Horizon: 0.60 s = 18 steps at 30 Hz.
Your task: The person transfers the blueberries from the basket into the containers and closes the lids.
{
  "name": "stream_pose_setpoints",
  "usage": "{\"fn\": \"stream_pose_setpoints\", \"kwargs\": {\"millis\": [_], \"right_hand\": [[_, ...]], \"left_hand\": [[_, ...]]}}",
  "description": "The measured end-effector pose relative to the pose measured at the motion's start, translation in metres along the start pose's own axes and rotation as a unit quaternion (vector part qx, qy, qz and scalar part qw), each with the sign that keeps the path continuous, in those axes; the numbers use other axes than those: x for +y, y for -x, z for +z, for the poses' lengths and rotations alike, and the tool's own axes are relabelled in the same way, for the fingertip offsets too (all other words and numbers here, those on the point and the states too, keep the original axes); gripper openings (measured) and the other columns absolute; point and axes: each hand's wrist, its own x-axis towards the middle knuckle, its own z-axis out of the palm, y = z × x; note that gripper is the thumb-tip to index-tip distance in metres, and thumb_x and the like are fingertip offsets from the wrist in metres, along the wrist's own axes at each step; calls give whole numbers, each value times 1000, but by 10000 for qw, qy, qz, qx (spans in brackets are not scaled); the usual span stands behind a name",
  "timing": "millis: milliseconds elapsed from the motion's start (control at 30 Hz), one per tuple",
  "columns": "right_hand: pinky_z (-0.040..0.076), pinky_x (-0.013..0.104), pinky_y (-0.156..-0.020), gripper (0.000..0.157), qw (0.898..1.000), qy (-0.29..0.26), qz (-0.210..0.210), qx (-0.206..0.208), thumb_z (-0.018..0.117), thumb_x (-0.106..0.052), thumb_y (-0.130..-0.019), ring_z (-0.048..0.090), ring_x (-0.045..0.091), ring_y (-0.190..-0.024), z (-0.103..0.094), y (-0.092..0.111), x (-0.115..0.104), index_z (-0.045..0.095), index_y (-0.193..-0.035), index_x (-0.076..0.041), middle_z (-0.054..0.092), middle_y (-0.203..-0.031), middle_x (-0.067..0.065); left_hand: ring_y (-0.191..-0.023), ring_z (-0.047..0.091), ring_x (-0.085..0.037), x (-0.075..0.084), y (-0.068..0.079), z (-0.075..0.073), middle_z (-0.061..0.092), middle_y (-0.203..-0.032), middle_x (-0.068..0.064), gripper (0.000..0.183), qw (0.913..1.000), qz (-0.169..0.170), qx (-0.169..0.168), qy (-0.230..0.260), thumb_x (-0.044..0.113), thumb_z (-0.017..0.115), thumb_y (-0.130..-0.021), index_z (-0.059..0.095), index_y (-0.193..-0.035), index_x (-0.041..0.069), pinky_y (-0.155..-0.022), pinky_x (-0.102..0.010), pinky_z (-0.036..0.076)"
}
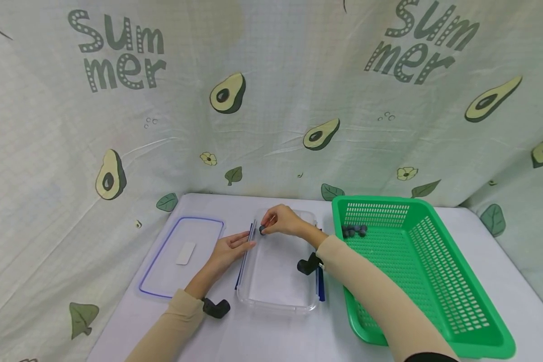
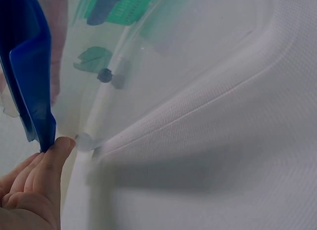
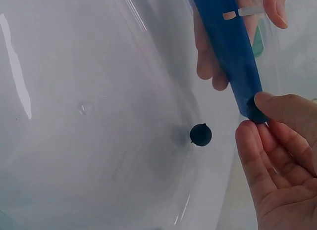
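A clear plastic box (image 1: 280, 271) with blue side latches stands in the middle of the table. My right hand (image 1: 282, 221) reaches over its far left corner, and thumb and fingertips pinch a small dark blueberry (image 3: 255, 114). Another blueberry (image 3: 200, 135) lies in the box beside the wall; the left wrist view shows a blueberry (image 2: 105, 75) through the clear plastic. At the box's left side, my left hand (image 1: 228, 250) has its fingers extended, touching the blue latch (image 2: 32, 71) near its end. In the right wrist view this latch partly hides the left hand.
A green basket (image 1: 461, 266) stands right of the box, with several blueberries (image 1: 355, 230) at its far left. Left of the box lies a clear lid (image 1: 163, 274) with a blue rim and a white label (image 1: 186, 253). A printed cloth (image 1: 271, 100) hangs behind the table.
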Motion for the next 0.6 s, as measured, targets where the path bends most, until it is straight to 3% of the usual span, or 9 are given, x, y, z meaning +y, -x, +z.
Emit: {"fn": "stream_pose_setpoints", "kwargs": {"millis": [167, 600], "right_hand": [[57, 24, -73, 18, 9999, -29, -107, -45, 80, 2, -81, 69, 15, -78, 2, 1, 1, 71, -95, 7, 73, -88, 10], [57, 25, -75, 15, 9999, -23, -143, -38, 79, 0, -83, 67, 14, -80, -3, -2, -3, 72, -96, 4, 72, -88, 7]], "left_hand": [[-121, 58, -19, -1, 0, 0, 61, -133, -15, 65, 10000, 1, 10, 26, 30, 82, -85, 57, -139, 2, -95, -30, 51], [-126, 54, -23, 0, 0, 0, 57, -137, -18, 63, 9999, 54, -132, 94, 25, 77, -89, 52, -142, 0, -99, -31, 49]]}}
